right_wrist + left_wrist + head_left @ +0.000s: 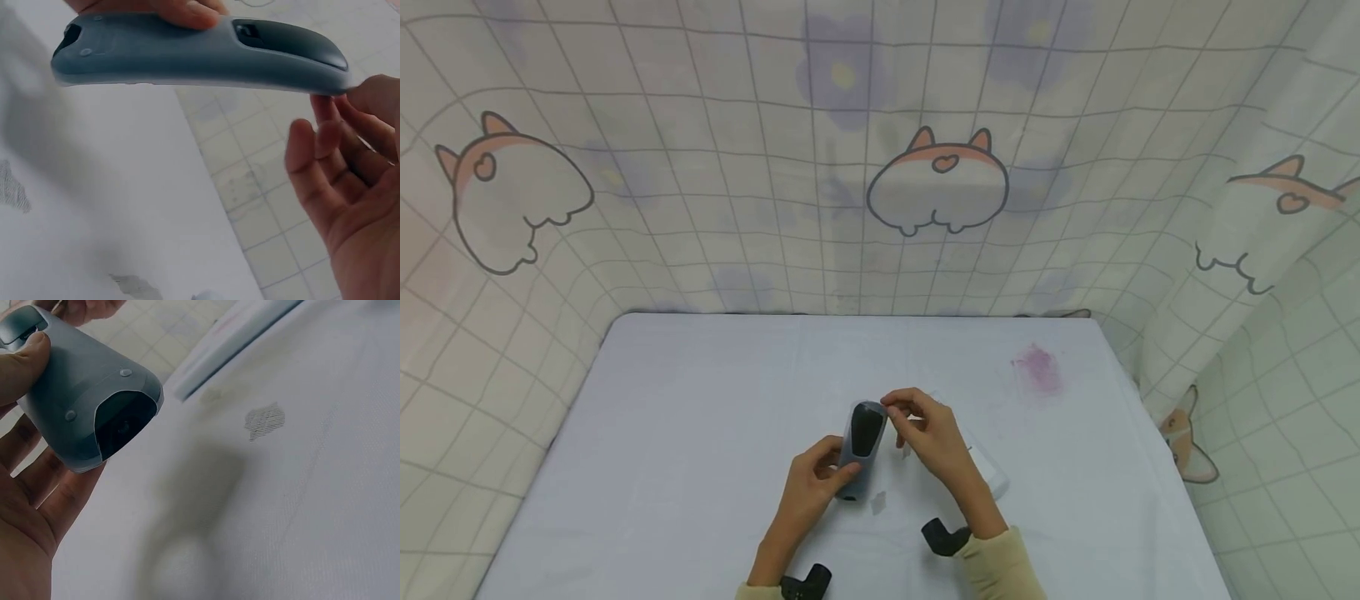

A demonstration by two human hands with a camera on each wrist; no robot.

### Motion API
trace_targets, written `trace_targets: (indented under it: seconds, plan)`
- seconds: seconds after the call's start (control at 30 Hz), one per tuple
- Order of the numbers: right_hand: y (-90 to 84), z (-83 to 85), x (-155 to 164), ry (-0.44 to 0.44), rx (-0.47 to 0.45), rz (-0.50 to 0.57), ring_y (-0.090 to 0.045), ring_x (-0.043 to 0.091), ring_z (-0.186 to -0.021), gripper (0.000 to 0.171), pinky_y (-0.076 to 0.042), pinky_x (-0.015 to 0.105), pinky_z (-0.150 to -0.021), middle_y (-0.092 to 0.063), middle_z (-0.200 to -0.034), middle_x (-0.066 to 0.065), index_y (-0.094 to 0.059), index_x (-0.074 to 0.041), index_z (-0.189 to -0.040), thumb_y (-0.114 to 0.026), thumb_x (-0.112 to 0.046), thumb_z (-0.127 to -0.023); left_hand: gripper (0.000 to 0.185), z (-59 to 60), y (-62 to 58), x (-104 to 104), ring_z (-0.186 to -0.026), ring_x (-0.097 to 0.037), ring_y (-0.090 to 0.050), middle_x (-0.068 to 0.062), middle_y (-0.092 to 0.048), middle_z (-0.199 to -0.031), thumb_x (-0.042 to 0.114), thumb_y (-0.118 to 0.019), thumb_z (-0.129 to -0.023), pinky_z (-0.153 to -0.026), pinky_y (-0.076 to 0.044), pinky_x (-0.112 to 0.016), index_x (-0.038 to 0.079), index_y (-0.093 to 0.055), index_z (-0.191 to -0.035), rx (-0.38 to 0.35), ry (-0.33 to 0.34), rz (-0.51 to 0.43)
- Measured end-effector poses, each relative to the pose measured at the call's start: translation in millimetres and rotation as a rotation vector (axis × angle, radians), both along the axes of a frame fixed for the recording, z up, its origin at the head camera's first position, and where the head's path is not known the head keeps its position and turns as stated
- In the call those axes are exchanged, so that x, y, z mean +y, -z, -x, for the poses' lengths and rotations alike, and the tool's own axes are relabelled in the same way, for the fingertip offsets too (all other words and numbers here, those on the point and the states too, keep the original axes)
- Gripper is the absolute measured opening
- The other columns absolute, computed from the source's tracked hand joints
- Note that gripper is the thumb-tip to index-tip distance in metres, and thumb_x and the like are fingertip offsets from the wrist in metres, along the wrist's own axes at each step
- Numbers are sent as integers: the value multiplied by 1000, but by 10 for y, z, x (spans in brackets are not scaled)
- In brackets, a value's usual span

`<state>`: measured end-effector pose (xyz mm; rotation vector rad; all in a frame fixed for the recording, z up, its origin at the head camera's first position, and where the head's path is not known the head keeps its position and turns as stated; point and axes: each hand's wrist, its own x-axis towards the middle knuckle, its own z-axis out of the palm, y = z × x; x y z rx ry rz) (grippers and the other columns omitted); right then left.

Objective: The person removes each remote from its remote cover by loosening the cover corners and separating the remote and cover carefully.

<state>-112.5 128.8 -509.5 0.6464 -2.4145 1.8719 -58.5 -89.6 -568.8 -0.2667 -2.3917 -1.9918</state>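
A grey oblong device [861, 446] with a dark panel on its face is held just above the white table [700, 417]. My left hand [811, 492] grips its lower half, thumb on top and fingers beneath, as the left wrist view shows on the device [81, 406] and my hand [31, 506]. My right hand [925, 433] has its fingers curled and pinches the device's far tip. In the right wrist view the device [187, 53] lies level, with my right hand's fingertips [325, 106] against its end. A dark opening shows at the device's near end.
A flat white object [988, 468] lies on the table under my right forearm. A pink stain [1037, 369] marks the cloth at the back right, and a small grey smudge [877, 502] lies near the device. A cartoon-print curtain [936, 183] surrounds the table.
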Motion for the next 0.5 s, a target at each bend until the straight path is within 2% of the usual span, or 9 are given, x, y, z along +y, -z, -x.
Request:
trace_targets:
  seconds: [0.1,0.23,0.37,0.5]
  plan:
    - [-19,6,31,-57,-101,23,-63,10,-68,20,-58,29,-62,-68,-100,20,-69,-4,-122,-59,-13,-107,27,3,-15,-8,-85,-6,-70,-7,-76,-102,18,-80,-92,-71,-59,-23,16,-71,-117,0,14,-10]
    - [-13,26,75,-133,-206,87,-62,11,-68,22,-56,26,-65,-61,-91,18,-67,-2,-122,-57,-15,-108,28,4,-23,-15,-87,-6,-70,-8,-76,-105,17,-79,-93,-74,-60,-23,15,-70,-119,0,35,-14]
    - [26,57,134,-208,-242,145,-62,12,-74,21,-57,32,-67,-61,-94,9,-65,1,-121,-56,-14,-108,27,5,-19,-32,-90,-6,-70,-10,-75,-108,15,-77,-94,-77,-60,-24,14,-70,-120,2,63,-23]
    - [55,85,202,-268,-224,157,-60,13,-76,19,-56,34,-67,-63,-93,3,-65,3,-118,-57,-11,-108,26,3,-19,-48,-89,-6,-69,-11,-75,-106,13,-78,-94,-76,-59,-24,13,-71,-120,10,89,-29]
